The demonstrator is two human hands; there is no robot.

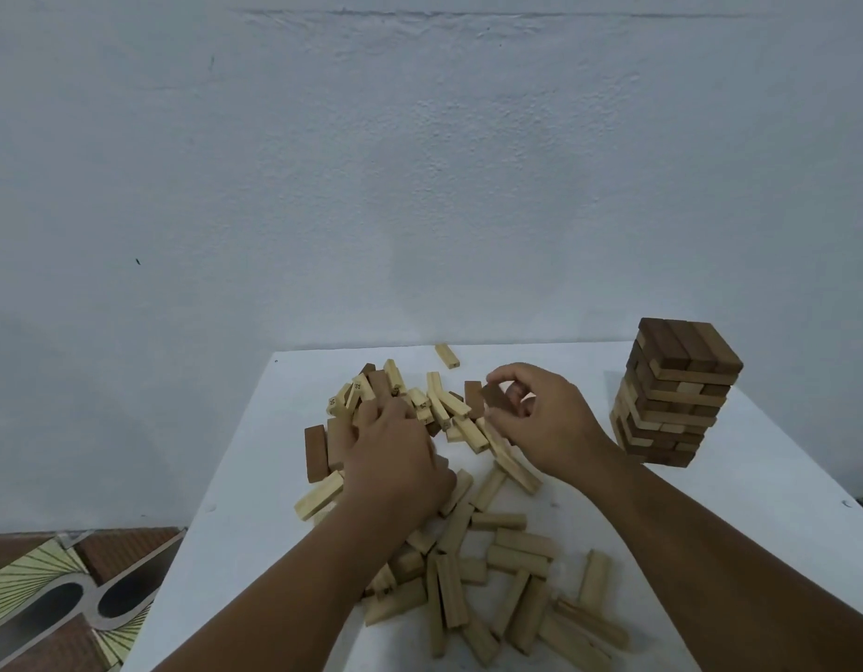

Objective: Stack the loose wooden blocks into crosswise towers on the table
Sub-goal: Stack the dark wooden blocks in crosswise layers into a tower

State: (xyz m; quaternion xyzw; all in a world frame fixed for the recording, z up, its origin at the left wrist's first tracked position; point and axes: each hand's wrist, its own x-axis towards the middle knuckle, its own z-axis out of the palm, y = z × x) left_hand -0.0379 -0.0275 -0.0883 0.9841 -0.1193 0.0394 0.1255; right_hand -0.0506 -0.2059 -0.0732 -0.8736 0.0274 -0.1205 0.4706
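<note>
Right hand pinches a dark block; left hand digs curled into the pile. Carry it rightward, lay it crosswise on the tower, gently.

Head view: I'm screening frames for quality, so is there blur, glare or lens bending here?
Head view: soft, dim, bluish light, no glare; the tower and table edges bow from the wide lens; the numbers on the blocks are barely legible; both hands, left and right, look slightly soft.
</note>
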